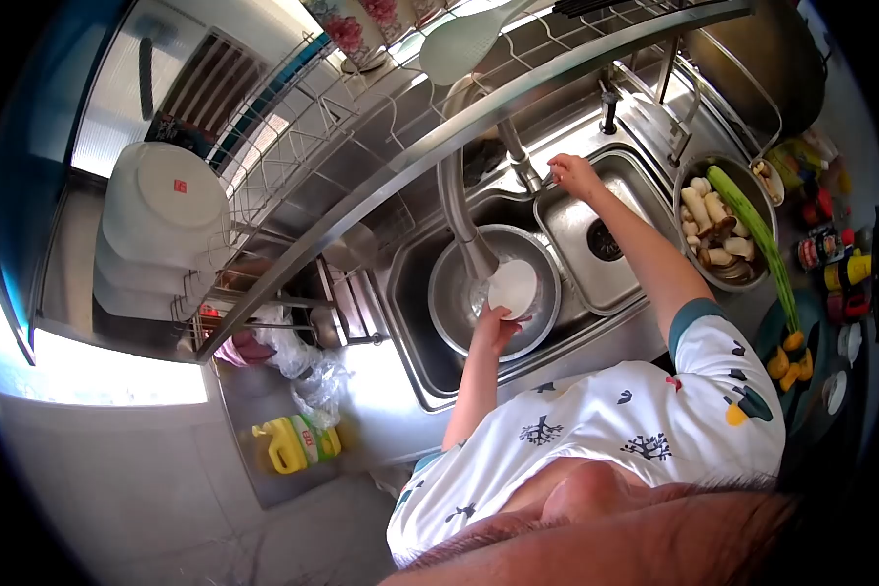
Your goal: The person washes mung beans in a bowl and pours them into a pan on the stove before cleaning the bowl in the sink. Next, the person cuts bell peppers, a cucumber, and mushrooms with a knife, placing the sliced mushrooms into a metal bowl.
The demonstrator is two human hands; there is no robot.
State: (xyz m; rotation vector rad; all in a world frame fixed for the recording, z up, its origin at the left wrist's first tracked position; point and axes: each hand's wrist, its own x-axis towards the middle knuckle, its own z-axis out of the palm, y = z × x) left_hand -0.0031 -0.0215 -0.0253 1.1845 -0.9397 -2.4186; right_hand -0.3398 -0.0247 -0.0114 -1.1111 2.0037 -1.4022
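Note:
My left hand (498, 330) grips the near edge of a small white bowl (514, 289) under the spout of the faucet (478, 256). Beneath the bowl, a round metal basin (443, 317) sits in the left sink bowl (402, 293). Clear water seems to show around the spout's end. My right hand (573, 176) reaches over the right sink bowl (639, 269) to the base of the faucet. Its fingers are closed on the faucet handle (549, 180), which they partly hide.
A wire dish rack (361, 200) crosses above the sink, with a pale green spoon (464, 44) on it. On the right stands a metal bowl (749, 285) of mushrooms and a long green vegetable (752, 220). A yellow jug (288, 447) and plastic bags (313, 376) are at left.

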